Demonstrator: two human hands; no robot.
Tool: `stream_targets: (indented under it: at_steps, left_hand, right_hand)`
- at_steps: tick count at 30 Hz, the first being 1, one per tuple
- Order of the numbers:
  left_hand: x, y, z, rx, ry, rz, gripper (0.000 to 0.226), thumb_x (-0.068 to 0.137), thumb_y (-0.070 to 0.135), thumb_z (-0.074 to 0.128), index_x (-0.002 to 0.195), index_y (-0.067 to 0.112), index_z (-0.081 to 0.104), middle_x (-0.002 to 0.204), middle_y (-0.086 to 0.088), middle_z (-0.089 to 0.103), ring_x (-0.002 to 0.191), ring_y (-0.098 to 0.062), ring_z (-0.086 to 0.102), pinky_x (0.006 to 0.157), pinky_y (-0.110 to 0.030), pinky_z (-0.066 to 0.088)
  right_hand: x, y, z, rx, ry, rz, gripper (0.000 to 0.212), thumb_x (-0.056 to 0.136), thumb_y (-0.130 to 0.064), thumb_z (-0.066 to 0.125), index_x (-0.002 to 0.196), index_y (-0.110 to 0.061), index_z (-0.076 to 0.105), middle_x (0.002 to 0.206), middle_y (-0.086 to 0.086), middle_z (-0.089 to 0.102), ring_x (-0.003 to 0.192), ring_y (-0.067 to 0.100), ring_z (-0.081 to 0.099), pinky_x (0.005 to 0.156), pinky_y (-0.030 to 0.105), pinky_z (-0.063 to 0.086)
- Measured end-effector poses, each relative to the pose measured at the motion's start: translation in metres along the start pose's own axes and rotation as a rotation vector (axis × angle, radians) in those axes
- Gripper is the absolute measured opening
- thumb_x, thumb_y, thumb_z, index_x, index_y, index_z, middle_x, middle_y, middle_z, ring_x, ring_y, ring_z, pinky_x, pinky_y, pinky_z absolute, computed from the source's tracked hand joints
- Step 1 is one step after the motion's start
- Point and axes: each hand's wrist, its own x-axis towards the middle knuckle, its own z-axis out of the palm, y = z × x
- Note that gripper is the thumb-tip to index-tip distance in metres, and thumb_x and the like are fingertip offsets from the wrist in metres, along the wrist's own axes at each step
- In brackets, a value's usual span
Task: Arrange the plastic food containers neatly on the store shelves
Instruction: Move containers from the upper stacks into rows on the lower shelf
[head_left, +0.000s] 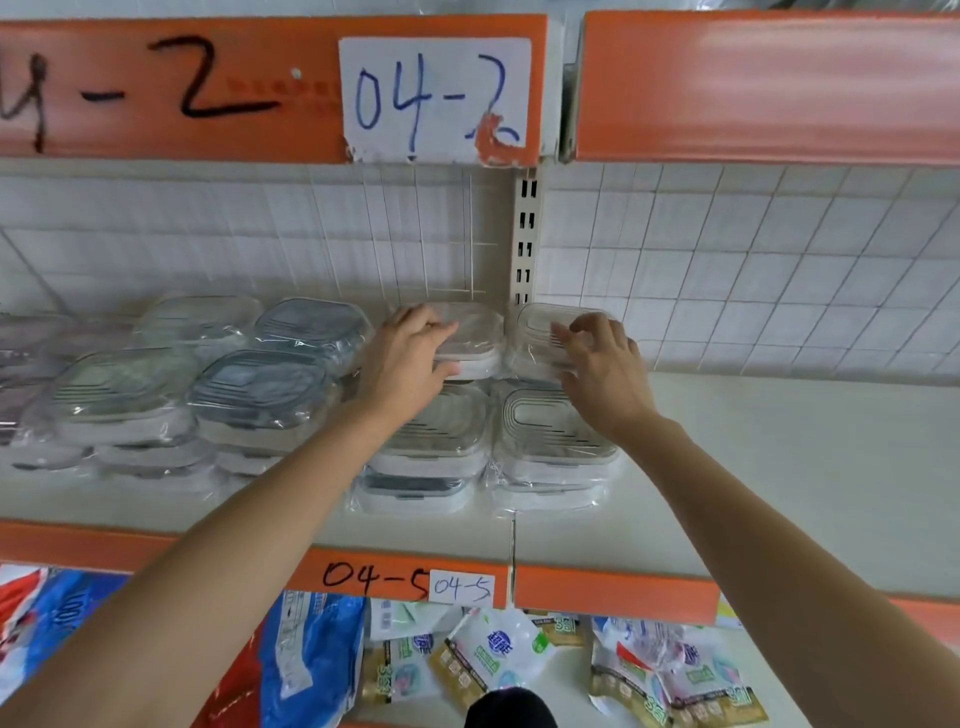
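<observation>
- left hand (410, 358) clamps the back-row container (470, 338), fingers over the lid, thumb under its front edge; it sits on a stack at the rear of the shelf (779, 467), just L of the slotted upright (523, 239)
- right hand (605, 364) is half-curled, fingertips on the lid of the next container (540, 332); can't tell if it truly grips; that one sits R of the upright, touching the first
- front stacks (550, 441) in clear wrap stand just below both hands, forearms crossing over them; grey-lidded containers (260, 389) and more wrapped ones fill the L side, some blurred
- shelf to the R is bare cream; wire grid back panel (753, 260) behind; orange price rail (405, 577) marked 04-5 w/ a small paper tag
- upper orange rail w/ torn paper label (436, 98) reading 04-2; lower shelf holds pouches (488, 660) & blue bags (311, 654)
</observation>
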Motion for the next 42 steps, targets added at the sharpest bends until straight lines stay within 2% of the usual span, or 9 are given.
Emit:
stream_targets:
  at_steps: [4, 8, 12, 15, 19, 23, 29, 37, 42]
  left_hand:
    - [-0.015, 0.015, 0.003, 0.067, 0.048, -0.019, 0.041, 0.094, 0.020, 0.055, 0.131, 0.003, 0.054, 0.130, -0.014, 0.057, 0.121, -0.028, 0.052, 0.096, -0.037, 0.043]
    - [-0.016, 0.017, 0.003, 0.117, -0.069, -0.046, 0.049, 0.101, 0.027, 0.034, 0.144, 0.003, 0.034, 0.150, -0.016, 0.036, 0.140, -0.027, 0.030, 0.116, -0.034, 0.019]
    - [-0.019, 0.025, -0.005, 0.078, -0.228, -0.083, 0.057, 0.103, 0.033, 0.027, 0.149, 0.003, 0.015, 0.158, -0.015, 0.013, 0.147, -0.024, 0.009, 0.117, -0.031, -0.001]
    - [-0.034, 0.039, -0.023, 0.019, -0.177, -0.009, 0.050, 0.098, 0.026, 0.042, 0.142, 0.004, 0.038, 0.150, -0.012, 0.035, 0.138, -0.025, 0.032, 0.115, -0.035, 0.018]
    - [-0.069, 0.062, -0.049, -0.040, -0.192, 0.104, 0.030, 0.081, 0.013, 0.059, 0.109, 0.001, 0.063, 0.111, -0.012, 0.062, 0.104, -0.030, 0.057, 0.089, -0.040, 0.043]
    - [-0.103, 0.075, -0.078, -0.031, -0.292, 0.114, 0.025, 0.076, 0.011, 0.063, 0.099, 0.002, 0.065, 0.099, -0.011, 0.063, 0.093, -0.030, 0.059, 0.081, -0.039, 0.046]
    - [-0.139, 0.100, -0.138, -0.016, -0.423, 0.161, 0.021, 0.074, 0.012, 0.068, 0.091, 0.000, 0.066, 0.087, -0.013, 0.065, 0.084, -0.030, 0.060, 0.070, -0.037, 0.050]
    - [-0.138, 0.137, -0.212, -0.006, -0.402, 0.177, 0.021, 0.086, 0.018, 0.052, 0.096, 0.004, 0.063, 0.093, -0.011, 0.063, 0.090, -0.029, 0.058, 0.077, -0.036, 0.043]
    - [-0.112, 0.146, -0.269, -0.001, -0.278, 0.294, 0.010, 0.075, 0.011, 0.066, 0.082, 0.004, 0.066, 0.079, -0.009, 0.065, 0.075, -0.027, 0.062, 0.069, -0.033, 0.050]
  right_hand:
    - [-0.011, -0.010, 0.005, 0.025, 0.034, 0.032, 0.048, 0.097, -0.019, 0.040, 0.143, -0.009, 0.035, 0.148, 0.011, 0.036, 0.141, 0.023, 0.024, 0.115, 0.031, 0.010]
    - [-0.022, -0.015, 0.005, 0.008, -0.067, 0.050, 0.057, 0.101, -0.035, 0.028, 0.150, -0.008, 0.016, 0.158, 0.009, 0.014, 0.146, 0.018, 0.003, 0.116, 0.028, -0.007]
    - [-0.029, -0.023, -0.010, -0.106, -0.184, 0.034, 0.062, 0.101, -0.042, 0.020, 0.150, -0.008, 0.006, 0.159, 0.011, 0.003, 0.147, 0.021, -0.003, 0.117, 0.034, -0.006]
    - [-0.053, -0.037, -0.024, -0.068, -0.198, -0.027, 0.059, 0.101, -0.038, 0.027, 0.149, -0.005, 0.019, 0.157, 0.011, 0.014, 0.146, 0.022, 0.008, 0.118, 0.035, 0.000]
    - [-0.084, -0.052, -0.044, -0.012, -0.238, -0.108, 0.048, 0.097, -0.029, 0.043, 0.137, -0.004, 0.042, 0.144, 0.013, 0.041, 0.135, 0.027, 0.036, 0.115, 0.039, 0.018]
    - [-0.110, -0.062, -0.070, -0.036, -0.336, -0.068, 0.047, 0.096, -0.032, 0.044, 0.135, -0.006, 0.044, 0.135, 0.010, 0.048, 0.123, 0.028, 0.044, 0.099, 0.038, 0.033]
    - [-0.154, -0.077, -0.127, -0.069, -0.502, -0.117, 0.042, 0.096, -0.031, 0.042, 0.128, -0.005, 0.046, 0.127, 0.012, 0.049, 0.116, 0.029, 0.045, 0.090, 0.038, 0.034]
    - [-0.170, -0.086, -0.216, -0.081, -0.501, -0.215, 0.036, 0.094, -0.026, 0.044, 0.125, -0.008, 0.046, 0.124, 0.008, 0.049, 0.114, 0.027, 0.045, 0.088, 0.034, 0.035]
    - [-0.151, -0.097, -0.275, -0.074, -0.395, -0.264, 0.032, 0.091, -0.018, 0.049, 0.120, -0.004, 0.052, 0.118, 0.013, 0.054, 0.108, 0.031, 0.052, 0.084, 0.038, 0.041]
